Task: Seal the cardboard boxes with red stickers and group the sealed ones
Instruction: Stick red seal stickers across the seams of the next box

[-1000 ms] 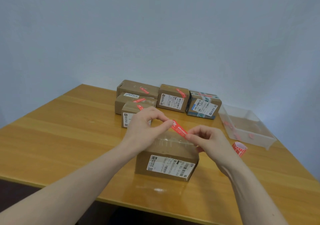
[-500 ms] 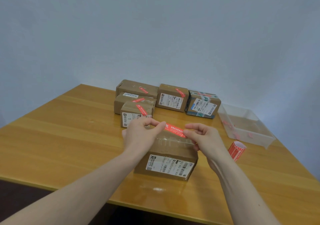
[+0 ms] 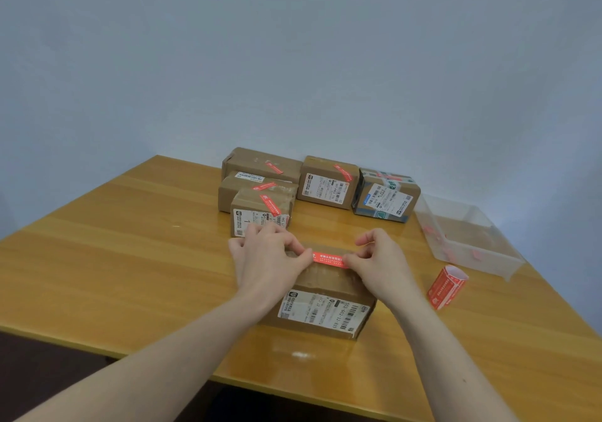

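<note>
Red rectangular sticker w/ white print (image 3: 328, 259) lies flat across top of the brown cardboard box w/ white shipping label (image 3: 321, 304), which sits near the front edge of the yellow-brown wooden table (image 3: 130, 259). Left hand (image 3: 267, 259) pinches the sticker's left end btwn thumb & forefinger, other fingers curled over the box top; right hand (image 3: 379, 260) pinches the right end the same way, fingers bent. Both hands rest on the box, sticker stretched btwn them approx parallel to the box's front face. Behind, toward the wall, a group of five cardboard boxes w/ red stickers on top: small labelled box (image 3: 260, 215) just beyond the left hand, two flat brown boxes (image 3: 257, 182) stacked behind it, a mid brown box (image 3: 327, 182) to their right, and a box wrapped in printed tape (image 3: 386, 198) beside that, touching or nearly so. Right of the hands, a red sticker roll (image 3: 446, 286) stands on the table, apart from the box. Clear plastic tray (image 3: 469, 242) w/ red scraps inside sits further back-right near the table edge.
</note>
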